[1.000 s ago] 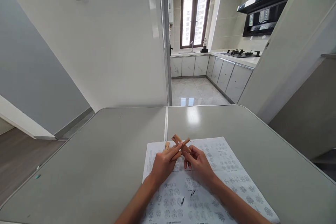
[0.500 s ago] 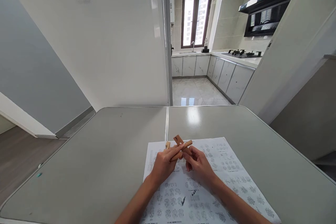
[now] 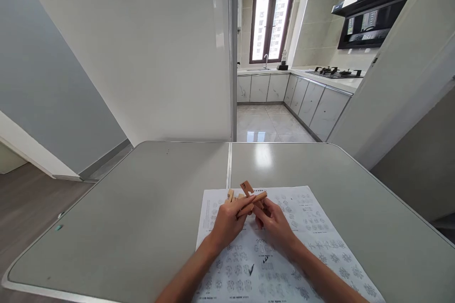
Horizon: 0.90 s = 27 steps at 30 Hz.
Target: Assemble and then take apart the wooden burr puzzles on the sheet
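Left hand [image 3: 227, 225] and right hand [image 3: 275, 222] are both closed on the wooden puzzle pieces [image 3: 250, 195], fingers pinching the crossed sticks just above the printed sheet [image 3: 320, 232] at the near middle of the table [image 3: 142, 208]. My read: the left hand should brace the cross steady while the right hand slides its stick square into the notch, no forcing.

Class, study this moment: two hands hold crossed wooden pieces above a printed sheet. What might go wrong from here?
1. The wooden pieces are held only by the fingers of the left hand and right hand, so one piece may slip loose and drop onto the printed sheet.
2. Both forearms pass over the sheet, so they may drag or crease it and cover its diagrams.
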Available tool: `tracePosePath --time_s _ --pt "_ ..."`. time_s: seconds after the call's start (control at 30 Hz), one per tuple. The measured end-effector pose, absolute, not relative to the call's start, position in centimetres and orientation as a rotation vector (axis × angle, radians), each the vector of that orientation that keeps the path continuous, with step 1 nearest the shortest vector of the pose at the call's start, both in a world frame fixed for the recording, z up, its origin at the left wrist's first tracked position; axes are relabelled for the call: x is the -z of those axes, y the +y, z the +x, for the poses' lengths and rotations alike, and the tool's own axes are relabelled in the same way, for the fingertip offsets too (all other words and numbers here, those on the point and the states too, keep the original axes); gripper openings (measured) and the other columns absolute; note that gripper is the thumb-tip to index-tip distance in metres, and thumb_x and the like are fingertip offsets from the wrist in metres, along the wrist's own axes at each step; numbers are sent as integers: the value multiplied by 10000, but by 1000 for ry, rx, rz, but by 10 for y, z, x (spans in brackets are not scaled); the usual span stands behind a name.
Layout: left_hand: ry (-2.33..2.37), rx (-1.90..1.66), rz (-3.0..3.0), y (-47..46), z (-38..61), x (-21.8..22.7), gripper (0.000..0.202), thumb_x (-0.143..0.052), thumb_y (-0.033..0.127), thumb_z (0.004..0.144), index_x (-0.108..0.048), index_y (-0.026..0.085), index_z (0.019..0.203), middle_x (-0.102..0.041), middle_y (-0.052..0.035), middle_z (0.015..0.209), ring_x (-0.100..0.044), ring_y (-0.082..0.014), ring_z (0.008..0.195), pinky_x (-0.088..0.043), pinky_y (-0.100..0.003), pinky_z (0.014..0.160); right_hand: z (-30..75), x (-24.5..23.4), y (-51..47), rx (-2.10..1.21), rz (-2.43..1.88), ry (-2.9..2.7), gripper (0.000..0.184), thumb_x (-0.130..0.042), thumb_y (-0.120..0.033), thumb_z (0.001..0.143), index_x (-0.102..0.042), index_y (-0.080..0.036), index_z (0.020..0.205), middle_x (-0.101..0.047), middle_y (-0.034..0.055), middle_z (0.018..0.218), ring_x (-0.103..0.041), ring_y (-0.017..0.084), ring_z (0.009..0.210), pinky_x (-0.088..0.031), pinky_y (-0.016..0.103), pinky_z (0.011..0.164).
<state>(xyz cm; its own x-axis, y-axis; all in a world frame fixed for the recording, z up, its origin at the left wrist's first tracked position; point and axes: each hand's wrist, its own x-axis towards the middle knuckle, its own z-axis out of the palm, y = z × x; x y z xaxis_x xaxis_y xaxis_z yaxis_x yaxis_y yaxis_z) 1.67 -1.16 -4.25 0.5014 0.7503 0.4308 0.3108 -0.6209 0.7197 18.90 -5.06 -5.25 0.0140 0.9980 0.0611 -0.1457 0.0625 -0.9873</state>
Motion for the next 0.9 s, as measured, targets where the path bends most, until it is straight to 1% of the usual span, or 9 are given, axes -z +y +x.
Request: tracePosePath --time_s 0.13,0.27,0.43,0.53,0.63,0.77,0.87,0.9 --pt "947 -1022 2250 -13 16 48 468 -557 141 984 -592 318 1416 -768 -26 1232 -756 -186 987 -603 -310 860 190 51 -49 -1223 -1047 -1133 378 -726 -575 878 -655 -204 863 -638 2 764 -479 117 518 -380 279 499" --pt "997 -1079 2312 -15 20 48 408 -517 188 1031 -588 318 1411 -775 -25 1214 -768 -177 955 -608 -289 830 189 50 -50 -1182 -1086 -1178 363 -696 -563 910 -649 -207 861 -599 -15 677 -489 132 526 -388 285 521" --pt "1055 -1151 2312 -16 24 46 339 -492 214 1055 -634 296 1351 -770 -30 1233 -775 -174 960 -609 -275 845 187 51 -49 -1158 -1087 -1216 391 -682 -591 910 -647 -204 866 -665 26 756 -502 138 522 -399 293 519" --pt "1068 -1174 2320 -16 24 48 320 -495 214 1054 -648 288 1326 -769 -28 1234 -773 -174 982 -608 -275 861 186 51 -48 -1129 -1103 -1244 405 -664 -599 920 -634 -201 847 -637 14 709 -500 138 525 -406 287 525" --pt "1064 -1189 2328 -15 24 49 319 -492 203 1053 -642 283 1324 -763 -22 1249 -766 -164 1002 -604 -260 852 186 50 -49 -1115 -1113 -1256 395 -641 -585 940 -619 -200 854 -624 11 709 -490 136 537 -415 285 533" --pt "1045 -1158 2330 -14 23 45 316 -490 207 1049 -636 292 1316 -775 -17 1198 -760 -159 956 -594 -258 816 186 49 -49 -1110 -1121 -1258 389 -644 -576 940 -617 -199 847 -592 -3 662 -488 135 529 -406 282 527" --pt "993 -1125 2312 -13 21 40 316 -496 216 1034 -628 298 1309 -765 -31 1194 -742 -173 950 -582 -279 813 185 48 -48 -1154 -1086 -1213 391 -653 -587 927 -622 -200 879 -639 15 742 -492 127 525 -418 284 521" --pt "984 -1115 2281 -13 20 38 314 -503 219 1026 -622 295 1307 -762 -36 1184 -735 -170 921 -576 -277 793 185 49 -48 -1173 -1070 -1193 394 -655 -592 923 -625 -201 897 -659 26 783 -491 124 524 -422 284 518"
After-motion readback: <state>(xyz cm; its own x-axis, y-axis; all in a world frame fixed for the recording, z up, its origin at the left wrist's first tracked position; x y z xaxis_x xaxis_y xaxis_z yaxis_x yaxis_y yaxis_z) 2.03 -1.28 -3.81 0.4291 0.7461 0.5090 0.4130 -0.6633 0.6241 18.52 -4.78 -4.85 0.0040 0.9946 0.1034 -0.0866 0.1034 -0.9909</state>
